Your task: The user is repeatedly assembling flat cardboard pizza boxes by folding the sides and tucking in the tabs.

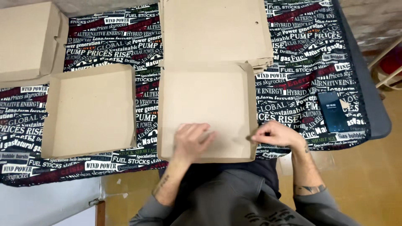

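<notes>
Cardboard box (207,100) on print-covered table (293,54)

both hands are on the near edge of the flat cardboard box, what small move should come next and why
Probably fold the near flap upward. The left hand presses flat on the brown cardboard box blank, the right hand pinches its near right corner, and that edge lies flat. The finished square cardboard tray beside it already has raised walls on all sides.

Phone (333,111) right of box (207,100) (stack (215,29) behind), perhaps touching neither
</notes>
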